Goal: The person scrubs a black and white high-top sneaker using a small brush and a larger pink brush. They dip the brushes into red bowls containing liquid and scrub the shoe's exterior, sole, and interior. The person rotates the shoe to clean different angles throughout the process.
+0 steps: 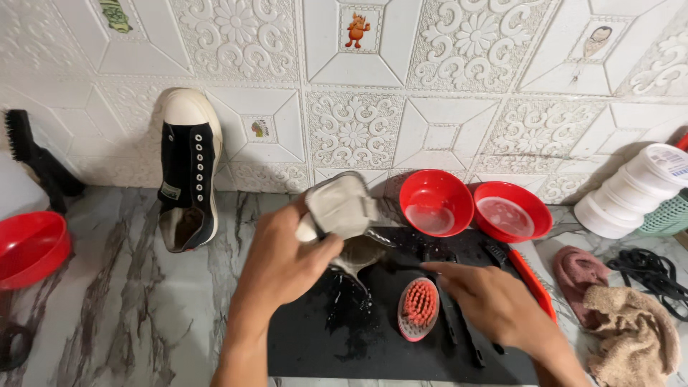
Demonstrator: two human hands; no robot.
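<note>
Left hand (pixel 287 261) grips a tilted wet shoe (pixel 342 215) sole-up; right hand (pixel 491 301) reaches, fingers loosely extended, seemingly touching a thin black brush (pixel 459 326)

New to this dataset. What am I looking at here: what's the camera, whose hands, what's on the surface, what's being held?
There is no machine here: one camera sits on a person's head and looks down at their two bare hands.

The left hand grips a wet grey shoe, sole side up, over a black mat spotted with water. The right hand lies on the mat with its fingers on a thin dark tool; I cannot tell what kind. Beside it lies a small oval brush with red bristles, plus a longer black brush and an orange-handled one.

Behind the mat stand two red bowls. A black high-top shoe leans against the tiled wall. On the right are cloths and stacked white tubs; at far left, another red bowl.
</note>
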